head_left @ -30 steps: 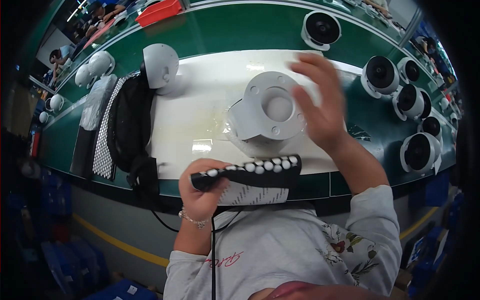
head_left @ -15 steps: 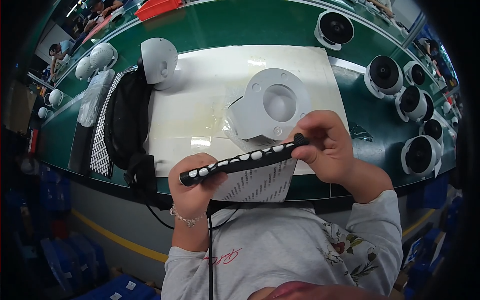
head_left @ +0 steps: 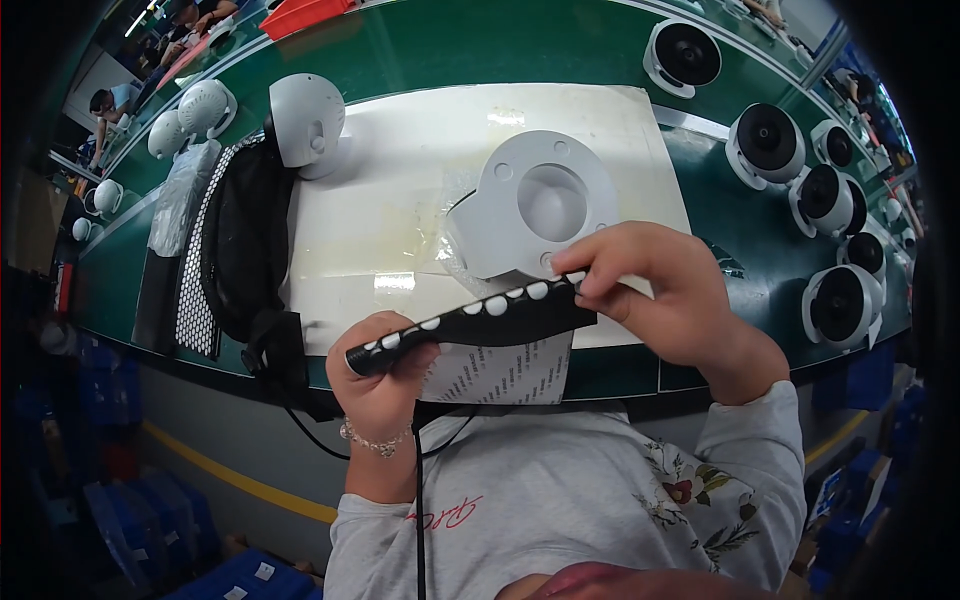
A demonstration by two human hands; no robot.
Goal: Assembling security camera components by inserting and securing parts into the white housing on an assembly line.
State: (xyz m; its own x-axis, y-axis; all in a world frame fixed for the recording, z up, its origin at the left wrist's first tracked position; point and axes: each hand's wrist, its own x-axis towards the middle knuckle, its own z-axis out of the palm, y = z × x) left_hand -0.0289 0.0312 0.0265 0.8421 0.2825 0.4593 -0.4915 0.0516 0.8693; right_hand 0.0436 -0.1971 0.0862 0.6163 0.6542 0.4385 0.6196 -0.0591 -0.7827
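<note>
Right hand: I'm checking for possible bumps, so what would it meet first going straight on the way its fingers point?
Beyond the black strip it touches, the right hand would likely meet the white base first; one view leaves the height unclear, so it might pass over.

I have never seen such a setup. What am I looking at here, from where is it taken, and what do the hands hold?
There is no machine here: these are a person's bare hands. A wide fisheye camera worn on the head looks down, so straight edges bend near the rim. The left hand grips the left end of a black strip with white dots; the right hand holds its right end. A printed sheet shows below it. On the green table lies a pale board bearing a white ring-shaped part. A black pouch is at left, round black-faced devices at right.
</note>
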